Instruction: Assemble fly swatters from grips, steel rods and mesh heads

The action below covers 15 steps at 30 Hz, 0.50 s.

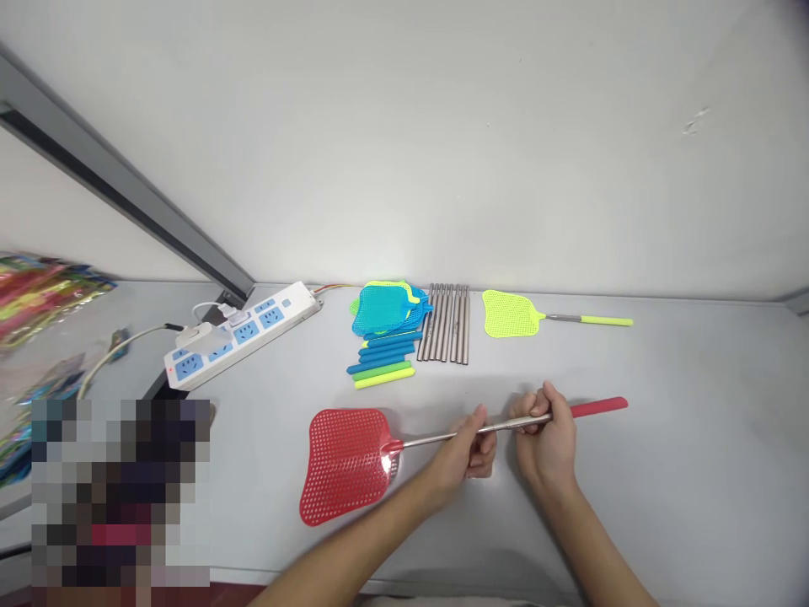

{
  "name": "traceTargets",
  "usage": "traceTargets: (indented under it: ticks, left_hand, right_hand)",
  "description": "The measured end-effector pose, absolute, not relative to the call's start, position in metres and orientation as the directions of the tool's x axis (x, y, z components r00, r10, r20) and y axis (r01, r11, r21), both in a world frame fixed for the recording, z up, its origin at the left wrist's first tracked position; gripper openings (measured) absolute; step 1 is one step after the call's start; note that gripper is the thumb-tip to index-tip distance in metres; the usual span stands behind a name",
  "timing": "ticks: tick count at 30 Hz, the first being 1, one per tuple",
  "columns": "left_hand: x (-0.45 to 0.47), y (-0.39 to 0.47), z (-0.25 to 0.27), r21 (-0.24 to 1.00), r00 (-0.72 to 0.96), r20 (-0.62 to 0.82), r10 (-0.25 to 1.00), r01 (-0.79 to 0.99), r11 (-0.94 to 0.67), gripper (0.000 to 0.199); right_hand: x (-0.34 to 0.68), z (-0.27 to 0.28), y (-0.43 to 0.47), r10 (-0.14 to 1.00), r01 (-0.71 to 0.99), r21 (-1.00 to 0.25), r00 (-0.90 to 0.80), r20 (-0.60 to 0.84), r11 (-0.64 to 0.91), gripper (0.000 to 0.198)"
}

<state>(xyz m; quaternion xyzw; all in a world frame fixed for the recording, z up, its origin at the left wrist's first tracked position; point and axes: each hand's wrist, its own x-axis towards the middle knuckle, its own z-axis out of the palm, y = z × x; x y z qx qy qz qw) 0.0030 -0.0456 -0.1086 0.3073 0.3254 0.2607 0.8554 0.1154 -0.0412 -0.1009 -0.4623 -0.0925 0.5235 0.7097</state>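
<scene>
A red fly swatter (347, 464) with a perforated head and an extended metal telescopic rod lies across both my hands. My left hand (466, 451) is closed around the thinner part of the rod, between the head and the thicker tube. Farther right, my right hand (549, 434) grips the thicker metal tube just before the red handle sleeve (599, 407), which sticks out past the fist. The swatter's head is to the left, low over the table. Behind my hands, a yellow-green fly swatter (511, 314) lies with its rod drawn in.
Stacked blue and yellow-green swatter heads (383, 308) lie near the wall. Beside them are several metal rods (444, 324) and several blue, green and yellow handle sleeves (384, 358). A power strip (243, 333) with plugged-in cables stands left. Plastic-wrapped goods (44, 295) lie beyond the grey frame post (126, 173).
</scene>
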Motion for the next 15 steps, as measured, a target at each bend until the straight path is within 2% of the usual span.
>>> traceTargets:
  ticks: [4, 10, 15]
  left_hand:
    - [0.0, -0.043, -0.107, 0.754, 0.614, -0.376, 0.694, -0.233, 0.615, 0.043]
    - [-0.002, -0.042, -0.106, 0.785, 0.686, -0.367, 0.628, -0.135, 0.605, 0.039]
    - [0.0, -0.045, -0.106, 0.79, 0.711, -0.342, 0.615, -0.136, 0.598, 0.039]
  right_hand:
    - [0.12, -0.104, -0.04, 0.828, -0.672, -0.739, 0.437, -0.351, 0.041, 0.037]
    - [0.115, -0.106, -0.043, 0.796, -0.674, -0.729, 0.503, -0.336, 0.119, 0.038]
    - [0.108, -0.108, -0.044, 0.774, -0.654, -0.74, 0.545, -0.321, 0.154, 0.04]
